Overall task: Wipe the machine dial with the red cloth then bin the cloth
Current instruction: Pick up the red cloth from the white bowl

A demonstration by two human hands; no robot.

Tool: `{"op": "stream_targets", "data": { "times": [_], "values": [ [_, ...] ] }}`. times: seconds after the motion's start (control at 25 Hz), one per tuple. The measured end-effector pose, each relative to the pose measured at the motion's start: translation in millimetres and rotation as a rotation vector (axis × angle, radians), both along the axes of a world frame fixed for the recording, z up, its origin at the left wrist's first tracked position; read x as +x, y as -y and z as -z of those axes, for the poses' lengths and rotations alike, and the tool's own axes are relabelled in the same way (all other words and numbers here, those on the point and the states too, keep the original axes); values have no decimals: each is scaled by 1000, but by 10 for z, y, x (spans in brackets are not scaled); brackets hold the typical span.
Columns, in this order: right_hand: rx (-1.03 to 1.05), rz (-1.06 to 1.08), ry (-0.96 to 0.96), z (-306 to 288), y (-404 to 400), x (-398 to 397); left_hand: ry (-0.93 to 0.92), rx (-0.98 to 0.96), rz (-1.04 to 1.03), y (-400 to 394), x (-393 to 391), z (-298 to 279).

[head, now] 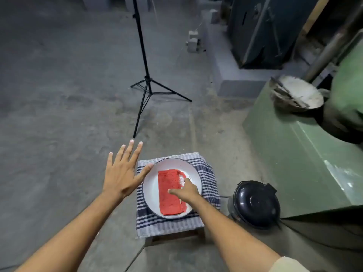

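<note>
Red cloth [171,192] lies folded in a white plate [151,190] on a checked towel [208,174] over a low desk [174,238]. Right hand [187,191] rests on the cloth's right edge; its fingers curl under, so grip cannot be confirmed. Left hand [122,172] hovers, fingers spread wide and empty, thumb at the plate rim. Black bin [255,204] stands right of the right-hand fingers. Dial [297,94] up on the green machine [306,154] is blurred.

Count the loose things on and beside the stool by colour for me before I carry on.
Red: 1, the red cloth, folded in the bowl under the right hand.
White: 1, the bowl.
Blue-and-white checked: 1, the towel over the stool.
Black: 1, the lidded bin beside the stool.
Total: 4.
</note>
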State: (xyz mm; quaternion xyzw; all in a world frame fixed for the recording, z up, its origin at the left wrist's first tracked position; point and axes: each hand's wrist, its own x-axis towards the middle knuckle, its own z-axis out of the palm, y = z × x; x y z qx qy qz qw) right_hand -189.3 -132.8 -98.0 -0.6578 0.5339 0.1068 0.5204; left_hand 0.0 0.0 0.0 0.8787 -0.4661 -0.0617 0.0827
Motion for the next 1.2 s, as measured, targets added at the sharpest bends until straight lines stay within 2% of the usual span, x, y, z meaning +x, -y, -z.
{"op": "stream_targets", "data": {
  "times": [0.08, 0.28, 0.36, 0.44, 0.48, 0.64, 0.8, 0.88, 0.96, 1.08, 1.2],
  "values": [
    [10, 51, -58, 251, -44, 214, 0, 13, -15, -27, 88, 194],
    [-217, 101, -254, 595, -260, 605, -13, 37, -43, -159, 167, 515],
    [-201, 195, -241, 675, -269, 691, -31, 37, -43, -189, 170, 557],
    [-55, 306, -154, 714, -262, 734, -44, 51, -46, -218, 159, 573],
    [72, 393, -55, 686, -270, 741, -43, 60, -46, -227, 157, 570],
    [664, 798, 542, 408, -187, 619, -24, 84, -75, -165, 242, 448],
    [937, 866, 1042, 74, 18, 233, -20, -4, -107, 34, 316, 186],
    [967, 843, 1293, -89, 67, 51, -5, -21, -92, 130, 306, 25],
    [884, 824, 1464, -274, 79, -48, 14, -30, -64, 225, 251, -139],
    [723, 761, 1535, -532, 114, -172, 27, -66, -31, 352, 93, -369],
    [704, 669, 1565, -726, 200, -395, 31, -93, 10, 485, -58, -565]
  ]
}}
